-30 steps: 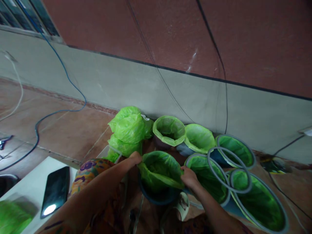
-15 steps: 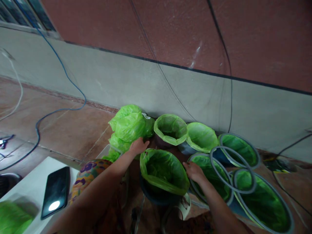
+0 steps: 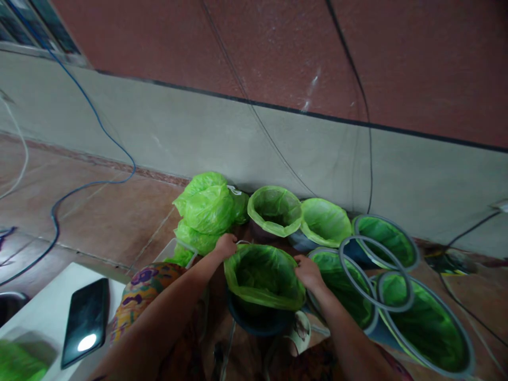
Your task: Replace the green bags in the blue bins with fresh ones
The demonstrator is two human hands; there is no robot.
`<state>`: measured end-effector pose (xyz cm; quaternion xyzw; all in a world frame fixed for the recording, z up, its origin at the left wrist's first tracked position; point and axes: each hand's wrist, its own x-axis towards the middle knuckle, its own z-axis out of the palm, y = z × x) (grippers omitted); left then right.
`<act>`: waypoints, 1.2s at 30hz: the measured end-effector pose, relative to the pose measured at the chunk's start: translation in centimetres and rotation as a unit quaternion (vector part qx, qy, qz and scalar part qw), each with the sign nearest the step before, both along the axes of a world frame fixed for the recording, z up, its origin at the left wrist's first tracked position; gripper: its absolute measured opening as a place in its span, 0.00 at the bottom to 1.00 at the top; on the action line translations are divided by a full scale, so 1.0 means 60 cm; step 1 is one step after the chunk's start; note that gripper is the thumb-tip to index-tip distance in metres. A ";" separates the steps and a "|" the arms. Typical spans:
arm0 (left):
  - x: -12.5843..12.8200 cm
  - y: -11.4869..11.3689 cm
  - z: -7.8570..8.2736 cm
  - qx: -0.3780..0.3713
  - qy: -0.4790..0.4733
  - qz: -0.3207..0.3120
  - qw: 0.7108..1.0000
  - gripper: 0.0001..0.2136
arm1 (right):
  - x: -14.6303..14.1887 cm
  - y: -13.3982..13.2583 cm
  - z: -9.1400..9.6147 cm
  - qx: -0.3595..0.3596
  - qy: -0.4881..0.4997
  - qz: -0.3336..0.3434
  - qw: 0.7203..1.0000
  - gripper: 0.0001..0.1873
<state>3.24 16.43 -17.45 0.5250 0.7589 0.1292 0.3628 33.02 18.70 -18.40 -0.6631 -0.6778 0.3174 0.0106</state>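
Observation:
A light green garbage bag [image 3: 265, 302] lines a dark bin [image 3: 260, 323] directly in front of me, its mouth spread wide and its folded edge standing above the bin's rim. My left hand [image 3: 226, 246] is closed at the left side of the bag's edge, near a thin wire-like handle [image 3: 243, 242]. On the opposite side, my right hand [image 3: 308, 271] pinches the bag's right edge. My fingertips are partly hidden by the hands themselves.
Behind stand bag-lined bins [image 3: 274, 210], and several more with grey rims are to the right. Two loose grey rings [image 3: 375, 306] lie across those. Bunched green bags [image 3: 206, 203] sit at the left. A phone [image 3: 85, 323] rests on a white surface [image 3: 37, 312]. Cables run along the wall.
The near side of the bag has risen a little off the dark bin, baring more of the bin. My left hand has closed at the edge, and my right hand has moved slightly up and inward.

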 end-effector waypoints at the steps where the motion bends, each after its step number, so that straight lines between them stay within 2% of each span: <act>1: -0.001 0.000 0.009 0.016 0.008 0.001 1.000 0.15 | 0.003 0.003 0.010 -0.007 0.033 -0.007 0.999 0.15; 5: -0.008 -0.002 0.048 0.094 0.014 -0.063 0.994 0.19 | 0.026 0.002 0.054 -0.095 0.149 -0.035 0.984 0.16; 7: -0.014 -0.007 0.064 0.101 0.037 -0.108 0.988 0.18 | 0.040 -0.001 0.067 -0.141 0.156 -0.041 0.977 0.17; 9: -0.020 -0.014 0.075 0.083 0.079 -0.138 0.984 0.17 | 0.049 0.000 0.069 -0.155 0.132 -0.054 0.978 0.20; 11: -0.022 -0.020 0.081 0.058 0.117 -0.161 0.978 0.18 | 0.051 0.007 0.062 -0.113 0.086 -0.063 0.988 0.22; 14: -0.019 -0.026 0.082 0.017 0.150 -0.190 0.970 0.20 | 0.041 0.023 0.042 -0.014 -0.016 -0.033 0.999 0.24; 18: -0.013 -0.026 0.080 0.008 0.137 -0.234 0.962 0.19 | 0.016 0.039 0.010 0.014 -0.085 0.015 0.996 0.25; 21: -0.012 -0.020 0.081 0.038 0.092 -0.255 0.962 0.19 | 0.001 0.041 -0.012 0.013 -0.072 0.033 0.997 0.24; 25: -0.009 -0.011 0.080 0.077 0.021 -0.273 0.959 0.16 | -0.010 0.035 -0.029 0.011 0.003 0.049 0.999 0.17; 29: -0.008 -0.006 0.076 0.113 0.041 -0.264 0.957 0.16 | -0.010 0.032 -0.027 -0.010 0.066 0.075 0.995 0.12; 30: -0.008 -0.006 0.075 0.116 0.062 -0.257 0.957 0.15 | -0.007 0.032 -0.025 -0.002 0.077 0.067 0.995 0.11; 32: -0.011 -0.006 0.072 0.114 0.096 -0.241 0.959 0.14 | 0.001 0.035 -0.020 0.043 0.102 0.007 0.994 0.11; 36: -0.015 -0.009 0.068 0.110 0.141 -0.231 0.957 0.11 | 0.020 0.041 -0.013 0.127 0.176 -0.187 0.958 0.14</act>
